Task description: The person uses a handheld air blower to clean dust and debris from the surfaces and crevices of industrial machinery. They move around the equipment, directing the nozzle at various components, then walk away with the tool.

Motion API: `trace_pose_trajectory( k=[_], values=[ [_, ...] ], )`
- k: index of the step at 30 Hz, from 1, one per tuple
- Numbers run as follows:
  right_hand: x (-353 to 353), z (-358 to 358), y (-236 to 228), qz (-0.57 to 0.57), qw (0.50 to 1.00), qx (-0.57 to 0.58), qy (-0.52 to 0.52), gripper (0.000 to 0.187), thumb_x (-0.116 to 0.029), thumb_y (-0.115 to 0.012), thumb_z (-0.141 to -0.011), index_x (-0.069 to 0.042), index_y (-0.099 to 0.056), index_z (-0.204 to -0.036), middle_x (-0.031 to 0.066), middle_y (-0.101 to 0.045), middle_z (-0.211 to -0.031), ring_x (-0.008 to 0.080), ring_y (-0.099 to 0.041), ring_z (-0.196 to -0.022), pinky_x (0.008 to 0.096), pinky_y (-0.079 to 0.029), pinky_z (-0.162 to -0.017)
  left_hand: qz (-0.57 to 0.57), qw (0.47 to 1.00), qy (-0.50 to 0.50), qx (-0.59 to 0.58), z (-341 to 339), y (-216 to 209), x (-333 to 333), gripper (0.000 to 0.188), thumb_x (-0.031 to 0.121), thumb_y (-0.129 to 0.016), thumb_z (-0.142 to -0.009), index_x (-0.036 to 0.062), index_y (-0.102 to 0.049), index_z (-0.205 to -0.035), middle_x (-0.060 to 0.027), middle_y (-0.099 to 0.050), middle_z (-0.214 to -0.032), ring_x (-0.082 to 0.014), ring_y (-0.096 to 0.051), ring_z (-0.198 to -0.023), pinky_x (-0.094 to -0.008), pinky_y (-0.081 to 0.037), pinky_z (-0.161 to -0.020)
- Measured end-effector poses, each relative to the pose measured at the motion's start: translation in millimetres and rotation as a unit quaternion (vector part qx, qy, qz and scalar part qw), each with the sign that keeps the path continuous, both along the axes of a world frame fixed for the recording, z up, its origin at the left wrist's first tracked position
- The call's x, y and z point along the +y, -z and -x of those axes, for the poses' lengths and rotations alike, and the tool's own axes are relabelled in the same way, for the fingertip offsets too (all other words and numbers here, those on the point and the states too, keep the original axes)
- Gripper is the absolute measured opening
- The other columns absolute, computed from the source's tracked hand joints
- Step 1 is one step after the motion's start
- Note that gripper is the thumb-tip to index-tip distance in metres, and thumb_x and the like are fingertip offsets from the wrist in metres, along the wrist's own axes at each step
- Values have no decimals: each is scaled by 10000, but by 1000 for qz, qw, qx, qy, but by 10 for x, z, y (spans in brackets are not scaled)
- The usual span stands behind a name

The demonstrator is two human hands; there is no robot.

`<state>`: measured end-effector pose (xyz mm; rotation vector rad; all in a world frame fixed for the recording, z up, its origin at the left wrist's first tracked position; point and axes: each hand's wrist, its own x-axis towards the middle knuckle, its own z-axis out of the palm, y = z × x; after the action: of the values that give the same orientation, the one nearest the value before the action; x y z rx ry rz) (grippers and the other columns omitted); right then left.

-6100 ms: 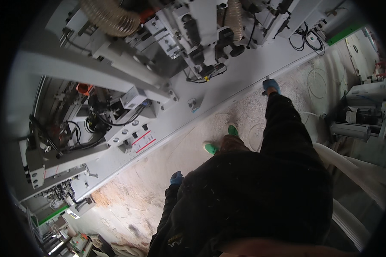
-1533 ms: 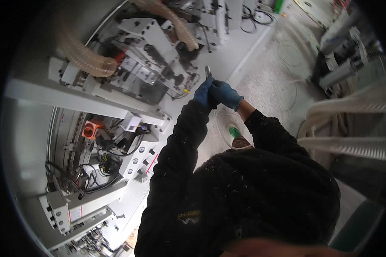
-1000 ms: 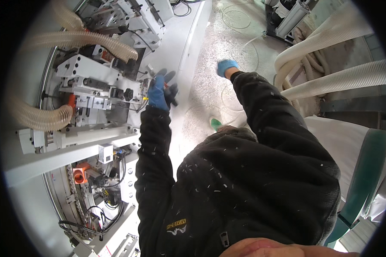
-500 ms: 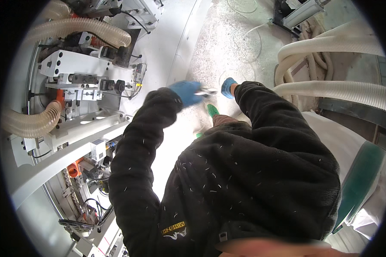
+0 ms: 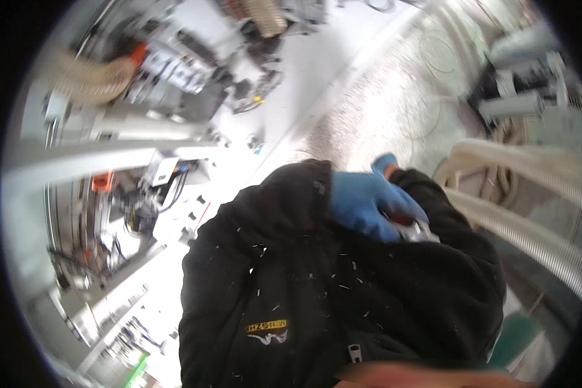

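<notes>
My left hand (image 5: 365, 204), in a blue glove, reaches across the front of my black jacket (image 5: 304, 271). Its fingers are closed around a small silver metal tool (image 5: 419, 231) with a dark reddish part; its exact kind is unclear through the blur. The tool lies close against my right sleeve (image 5: 449, 216). Beyond the left hand, my right hand (image 5: 385, 161) shows only as a bit of blue glove with bare skin at the wrist; its fingers cannot be made out. Small pale shavings are scattered over the jacket.
Machinery with a clear ribbed hose (image 5: 87, 81) and a white frame rail (image 5: 110, 161) stands on the left. Cream ribbed hoses (image 5: 530, 236) run along the right, near a grey cylinder (image 5: 514, 107). Pale debris covers the floor (image 5: 368, 107) ahead.
My view has turned and the surroundings are smeared. My left hand has moved with the silver tool from out in front to across my chest, beside the right sleeve.
</notes>
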<state>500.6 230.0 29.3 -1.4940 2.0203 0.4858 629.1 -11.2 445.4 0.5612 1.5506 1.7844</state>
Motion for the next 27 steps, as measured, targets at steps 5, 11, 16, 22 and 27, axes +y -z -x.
trace_pose_trajectory(
  k=[5, 11, 16, 22, 27],
  values=[
    [-185, -295, -470, -161, 986, -27, 26, 268, -238, -530, -848, -141, -727, -1004, 109, -688, -1069, 280, -655, -1022, 416, -517, -830, -74, 993, 92, 14, -122, 302, -301, 492, 309, -718, -817, 78, -605, -1236, -88, -669, -1105, -184, -600, -1034, -304, -447, -921],
    [-55, -294, -491, -152, 988, -15, 20, 277, -278, -524, -839, -138, -715, -982, 103, -686, -1060, 297, -654, -993, 429, -521, -823, 523, 819, 8, 238, -909, 1479, -1218, 283, 350, -711, -765, 92, -664, -870, -121, -647, -836, -295, -637, -840, -383, -503, -730],
    [34, -159, -498, -130, 990, -27, 47, 312, -283, -497, -866, -116, -687, -1049, 123, -668, -1099, 309, -637, -1023, 436, -508, -850, 383, 923, 2, -48, -1573, 1572, -1753, 253, 160, -749, -729, 108, -696, -971, -51, -639, -746, -193, -615, -680, -322, -481, -619],
    [-136, -176, -633, -168, 983, -48, 52, 336, -293, -490, -863, -116, -671, -1083, 137, -656, -1128, 329, -619, -1059, 443, -492, -887, 413, 880, 166, -165, -1985, 1291, -1614, 379, 200, -791, -751, 177, -684, -1115, -21, -651, -757, -94, -552, -569, -262, -437, -481],
    [-152, -168, -445, -126, 987, -81, 61, 350, -299, -475, -858, -109, -672, -1075, 146, -653, -1126, 338, -614, -1057, 447, -487, -893, 104, 902, -169, -384, -1960, 740, -1864, 526, 48, -738, -716, 7, -601, -1222, -123, -684, -939, -185, -644, -760, -308, -532, -700]
  ],
)
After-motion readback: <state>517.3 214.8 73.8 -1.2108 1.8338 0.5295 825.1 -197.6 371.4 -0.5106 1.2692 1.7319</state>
